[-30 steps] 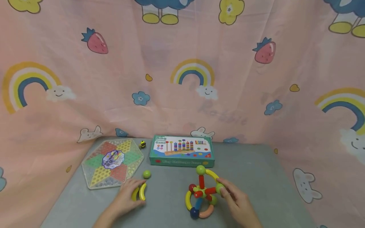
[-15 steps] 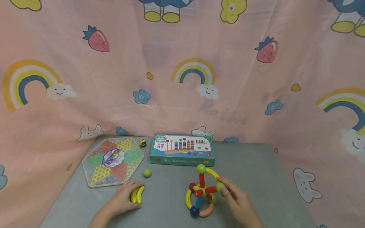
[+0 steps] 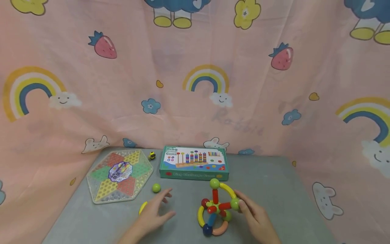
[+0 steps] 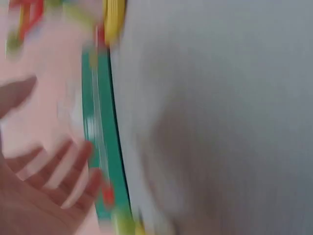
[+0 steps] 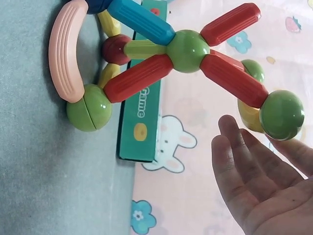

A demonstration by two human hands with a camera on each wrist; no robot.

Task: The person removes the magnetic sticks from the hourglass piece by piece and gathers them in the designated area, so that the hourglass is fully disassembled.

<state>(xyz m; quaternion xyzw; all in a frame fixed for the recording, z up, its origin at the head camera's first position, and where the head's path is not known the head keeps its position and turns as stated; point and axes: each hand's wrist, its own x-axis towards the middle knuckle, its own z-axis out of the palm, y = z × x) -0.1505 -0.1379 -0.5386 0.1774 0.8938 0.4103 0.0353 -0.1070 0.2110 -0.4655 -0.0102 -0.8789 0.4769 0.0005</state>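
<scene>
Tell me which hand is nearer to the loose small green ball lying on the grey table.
Left. The left hand hovers open just in front of the loose green ball; the right hand is far to its right, at the colourful rod-and-ball structure.

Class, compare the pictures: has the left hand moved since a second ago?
Yes. The left hand has lifted off the yellow curved pieces and shifted right, away from the hexagonal board.

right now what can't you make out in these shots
- Yellow curved pieces: head view, mostly hidden behind the left hand; their number is unclear.
- Left wrist view: motion blur smears everything; the green game box is only a streak.
- Right hand on the stick-and-ball structure: right wrist view crops the fingertips, so contact with the green ball is unclear.
</scene>
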